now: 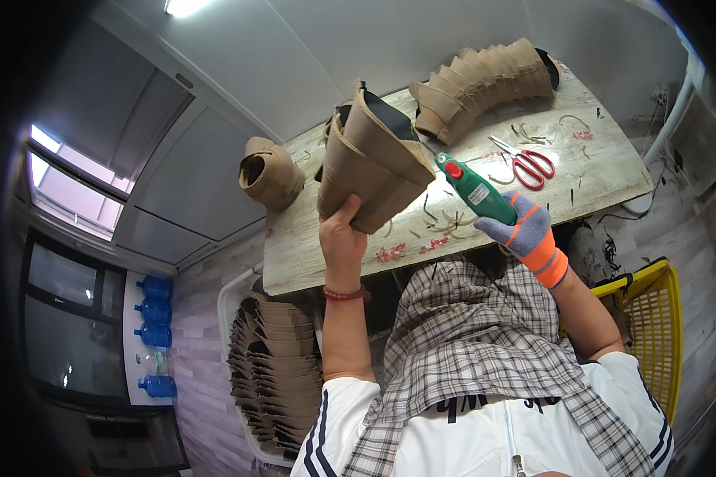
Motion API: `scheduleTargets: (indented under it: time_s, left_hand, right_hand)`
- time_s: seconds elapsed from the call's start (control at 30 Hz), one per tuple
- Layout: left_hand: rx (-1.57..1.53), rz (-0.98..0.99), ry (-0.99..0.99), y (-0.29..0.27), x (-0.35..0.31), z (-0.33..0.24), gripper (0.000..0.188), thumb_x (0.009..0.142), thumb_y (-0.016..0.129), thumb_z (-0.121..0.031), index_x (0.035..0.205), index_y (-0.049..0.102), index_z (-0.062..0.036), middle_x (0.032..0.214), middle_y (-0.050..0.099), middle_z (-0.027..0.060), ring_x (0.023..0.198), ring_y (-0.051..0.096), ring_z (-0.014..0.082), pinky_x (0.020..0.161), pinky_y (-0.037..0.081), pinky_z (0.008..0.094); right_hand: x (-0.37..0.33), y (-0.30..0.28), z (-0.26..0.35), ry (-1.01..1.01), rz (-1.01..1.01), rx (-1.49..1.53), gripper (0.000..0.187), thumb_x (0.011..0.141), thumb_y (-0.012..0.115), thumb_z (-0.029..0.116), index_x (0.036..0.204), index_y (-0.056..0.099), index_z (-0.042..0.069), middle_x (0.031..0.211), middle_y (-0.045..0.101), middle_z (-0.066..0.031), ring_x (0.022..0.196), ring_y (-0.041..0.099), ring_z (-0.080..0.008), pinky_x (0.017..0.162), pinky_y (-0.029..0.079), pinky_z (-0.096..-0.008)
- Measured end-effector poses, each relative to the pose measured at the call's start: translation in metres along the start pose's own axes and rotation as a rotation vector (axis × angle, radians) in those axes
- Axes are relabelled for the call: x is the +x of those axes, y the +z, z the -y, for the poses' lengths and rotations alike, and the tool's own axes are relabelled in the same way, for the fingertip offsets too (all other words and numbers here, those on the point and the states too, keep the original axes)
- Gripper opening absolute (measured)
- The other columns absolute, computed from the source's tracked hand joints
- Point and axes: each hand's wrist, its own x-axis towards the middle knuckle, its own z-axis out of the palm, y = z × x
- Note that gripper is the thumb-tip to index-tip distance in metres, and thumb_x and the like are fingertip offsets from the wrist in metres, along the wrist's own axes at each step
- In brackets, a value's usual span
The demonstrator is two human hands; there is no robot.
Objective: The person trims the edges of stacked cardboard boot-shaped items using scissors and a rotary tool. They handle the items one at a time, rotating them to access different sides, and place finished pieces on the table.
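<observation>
My bare left hand (pixel 344 238) grips the lower edge of a tan boot upper (pixel 374 171) with dark lining, held up over the table. In my right hand (pixel 525 230), which wears a grey and orange glove, is a green handheld power tool (pixel 477 191). The tool points up and left, its tip close to the right edge of the boot upper; whether they touch I cannot tell. Red-handled scissors (pixel 531 165) lie on the table to the right of the tool.
On the pale wooden table (pixel 294 258), a nested row of tan uppers (pixel 493 83) lies at the back and another upper (pixel 270 175) at the left. Scraps are scattered about. A white bin (pixel 235 358) of stacked uppers stands at lower left, a yellow basket (pixel 662 342) at right.
</observation>
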Motion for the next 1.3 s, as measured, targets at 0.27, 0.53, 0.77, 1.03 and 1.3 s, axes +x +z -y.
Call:
scheduleTargets:
  time_s: [0.27,0.53,0.77,1.03,1.3]
  left_hand:
    - [0.114,0.047,-0.019,0.012,-0.014,0.026,0.047,0.082,0.064,0.007,0.127,0.053,-0.0005,0.122,0.061,0.0118,0.111,0.06,0.0275,0.094,0.052,0.0424]
    - [0.682,0.073,0.194,0.014,-0.036,0.047,0.033,0.08,0.073,0.001,0.111,0.062,0.0021,0.107,0.067,0.0058,0.096,0.063,0.0154,0.083,0.051,0.0302]
    - [1.046,0.26,0.404,-0.013,-0.046,0.058,0.024,0.081,0.073,-0.003,0.103,0.066,0.0029,0.104,0.068,0.014,0.092,0.066,0.0252,0.077,0.051,0.0355]
    - [1.122,0.334,0.403,-0.036,-0.056,0.049,0.034,0.079,0.073,-0.001,0.11,0.06,0.0033,0.106,0.067,0.0106,0.094,0.065,0.0216,0.08,0.052,0.0353]
    - [-0.073,-0.09,-0.189,-0.001,-0.025,-0.038,0.034,0.096,0.051,-0.02,0.122,0.056,0.0015,0.121,0.061,0.0155,0.106,0.062,0.03,0.092,0.05,0.0449]
  right_hand:
    - [-0.011,-0.007,0.007,-0.026,-0.048,0.033,0.047,0.071,0.083,0.041,0.094,0.066,0.003,0.066,0.065,-0.0058,0.058,0.059,-0.0097,0.055,0.049,-0.0262]
    - [-0.005,-0.014,0.022,0.069,-0.035,0.099,0.038,0.078,0.079,0.032,0.093,0.064,0.001,0.067,0.061,0.0,0.058,0.053,-0.0046,0.054,0.044,-0.0221]
    - [0.0,-0.018,0.024,0.16,0.011,0.301,0.041,0.077,0.079,0.04,0.085,0.065,0.002,0.058,0.056,0.0008,0.05,0.049,-0.0045,0.047,0.039,-0.0223]
    - [0.01,-0.026,0.021,0.157,0.021,0.335,0.04,0.078,0.079,0.039,0.084,0.065,0.002,0.06,0.056,0.0012,0.052,0.05,-0.0038,0.048,0.04,-0.0219]
    - [-0.007,-0.033,-0.03,-0.067,-0.102,-0.2,0.048,0.068,0.083,0.042,0.092,0.067,0.004,0.073,0.068,-0.011,0.066,0.068,-0.0204,0.062,0.052,-0.0302]
